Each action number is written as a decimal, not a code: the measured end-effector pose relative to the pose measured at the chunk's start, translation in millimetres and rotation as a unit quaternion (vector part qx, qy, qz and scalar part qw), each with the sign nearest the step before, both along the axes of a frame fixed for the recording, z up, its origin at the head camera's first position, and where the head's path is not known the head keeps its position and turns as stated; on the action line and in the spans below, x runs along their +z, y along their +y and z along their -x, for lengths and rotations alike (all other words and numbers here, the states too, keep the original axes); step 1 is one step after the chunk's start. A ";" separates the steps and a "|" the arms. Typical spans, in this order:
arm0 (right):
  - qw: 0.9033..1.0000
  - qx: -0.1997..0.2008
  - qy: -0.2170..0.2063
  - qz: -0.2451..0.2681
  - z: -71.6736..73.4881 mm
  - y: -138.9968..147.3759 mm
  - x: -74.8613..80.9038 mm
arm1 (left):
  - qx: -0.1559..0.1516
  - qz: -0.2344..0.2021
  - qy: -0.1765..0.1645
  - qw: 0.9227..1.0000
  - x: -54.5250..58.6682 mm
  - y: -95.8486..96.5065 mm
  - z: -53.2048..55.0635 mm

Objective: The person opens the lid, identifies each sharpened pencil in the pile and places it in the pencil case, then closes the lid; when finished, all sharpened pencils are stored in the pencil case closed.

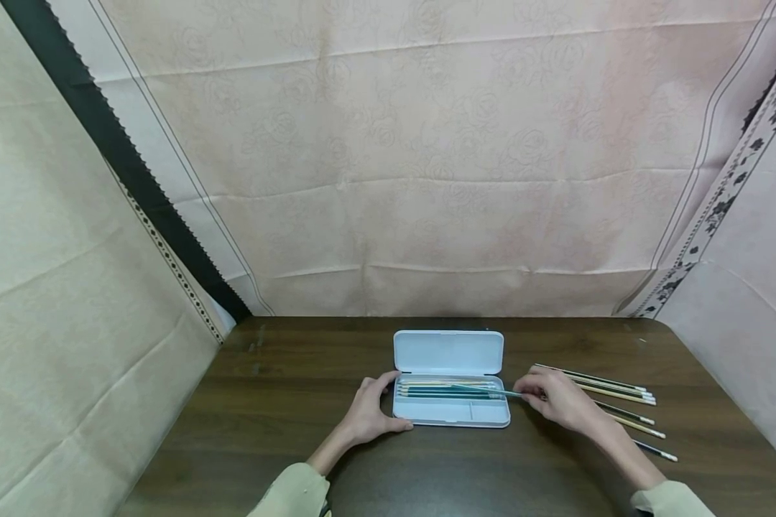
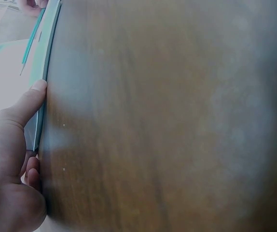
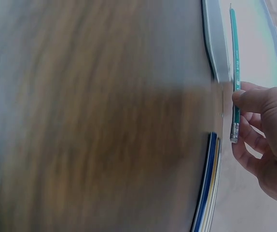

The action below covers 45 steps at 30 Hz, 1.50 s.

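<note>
A light blue pencil case lies on the wooden table with its lid raised at the back. Several pencils, green and pale yellow, are lined up inside its rear compartment. My left hand grips the case's left end, thumb at the front corner and fingers at the back. Between thumb and fingers, my right hand pinches a green pencil near its eraser end. That pencil reaches leftward over the case's right rim, slightly tilted, its tip above the pencils inside.
To the right, several loose pencils, dark, blue and yellowish with pale eraser ends, lie fanned out on the table, partly behind my right hand and forearm. Patterned cloth hangs behind the table and along both sides.
</note>
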State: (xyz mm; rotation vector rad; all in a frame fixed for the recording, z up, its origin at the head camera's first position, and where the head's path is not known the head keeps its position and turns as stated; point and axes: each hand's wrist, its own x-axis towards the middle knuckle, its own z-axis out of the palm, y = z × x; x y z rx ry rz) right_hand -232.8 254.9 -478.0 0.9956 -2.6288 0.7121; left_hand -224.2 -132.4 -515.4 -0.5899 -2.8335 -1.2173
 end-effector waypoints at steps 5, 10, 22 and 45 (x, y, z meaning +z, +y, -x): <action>1.000 0.010 -0.005 -0.001 1.9 -10.5 0.9 | -0.001 0.000 0.001 1.000 -0.2 -0.4 -0.3; 1.000 0.024 -0.009 0.000 3.5 -18.9 0.8 | 0.000 0.003 0.003 1.000 -0.1 -0.6 -1.1; 0.999 0.048 -0.014 0.002 7.6 -37.2 0.3 | -0.001 0.000 0.002 1.000 0.4 -1.0 -1.0; 0.998 0.066 -0.018 -0.006 13.7 -66.9 -1.3 | -0.001 0.001 0.005 1.000 -0.7 0.1 1.0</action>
